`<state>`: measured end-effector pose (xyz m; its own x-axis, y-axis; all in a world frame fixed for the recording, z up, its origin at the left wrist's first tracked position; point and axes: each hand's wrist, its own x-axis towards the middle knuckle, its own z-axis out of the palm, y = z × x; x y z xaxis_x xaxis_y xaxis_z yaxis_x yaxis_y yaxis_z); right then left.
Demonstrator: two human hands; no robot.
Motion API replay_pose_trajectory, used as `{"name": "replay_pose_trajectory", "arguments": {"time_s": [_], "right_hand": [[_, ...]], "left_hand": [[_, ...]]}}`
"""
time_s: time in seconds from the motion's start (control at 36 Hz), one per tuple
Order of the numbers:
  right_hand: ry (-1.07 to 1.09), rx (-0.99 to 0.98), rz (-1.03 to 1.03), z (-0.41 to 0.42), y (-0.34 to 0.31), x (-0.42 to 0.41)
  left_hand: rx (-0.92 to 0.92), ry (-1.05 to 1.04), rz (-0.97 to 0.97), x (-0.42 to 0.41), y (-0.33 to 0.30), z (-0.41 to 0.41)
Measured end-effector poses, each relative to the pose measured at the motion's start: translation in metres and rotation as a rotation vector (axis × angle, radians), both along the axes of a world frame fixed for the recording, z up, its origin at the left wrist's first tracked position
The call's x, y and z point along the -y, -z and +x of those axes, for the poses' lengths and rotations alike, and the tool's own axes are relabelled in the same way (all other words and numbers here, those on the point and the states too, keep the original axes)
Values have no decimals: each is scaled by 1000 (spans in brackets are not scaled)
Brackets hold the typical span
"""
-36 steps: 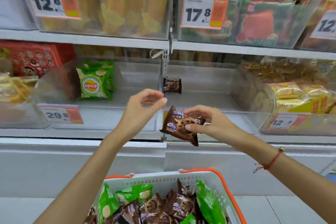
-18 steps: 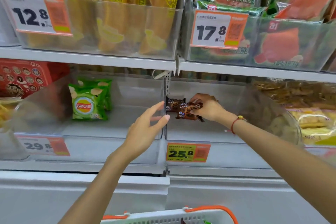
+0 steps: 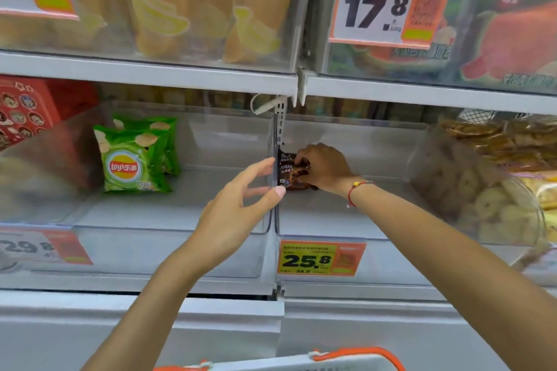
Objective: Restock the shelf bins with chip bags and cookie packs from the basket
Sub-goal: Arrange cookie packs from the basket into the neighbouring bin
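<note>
My right hand (image 3: 324,167) reaches deep into the clear bin (image 3: 346,226) with the 25.8 tag and grips a brown cookie pack (image 3: 291,173) standing at the bin's left wall. Another brown pack is partly hidden behind it. My left hand (image 3: 238,208) hovers in front of the divider between the two bins, fingers spread, holding nothing. Two green chip bags (image 3: 132,159) stand upright in the left clear bin (image 3: 168,253). Only the basket's white rim and orange handle (image 3: 355,355) show at the bottom edge.
A shelf above carries bins of yellow banana snacks (image 3: 168,18) and red watermelon packs (image 3: 512,39), with a 17.8 tag. A red box (image 3: 27,111) sits at far left. A bin of cookies (image 3: 488,184) is at right.
My right hand has pushed the cookie pack further into the bin against its left wall. The view has moved closer to the shelf, and the basket has dropped almost out of sight.
</note>
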<state>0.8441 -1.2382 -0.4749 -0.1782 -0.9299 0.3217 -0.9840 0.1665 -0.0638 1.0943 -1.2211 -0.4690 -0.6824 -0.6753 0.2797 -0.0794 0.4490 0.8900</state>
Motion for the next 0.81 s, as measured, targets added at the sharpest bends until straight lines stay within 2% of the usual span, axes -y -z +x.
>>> {"name": "replay_pose_trajectory", "arguments": {"time_s": [0.42, 0.81], "right_hand": [[16, -81, -29, 4, 6, 10], [32, 2, 35, 12, -16, -16]], "left_hand": [[2, -4, 8, -3, -2, 0], [28, -45, -3, -6, -3, 1]]}}
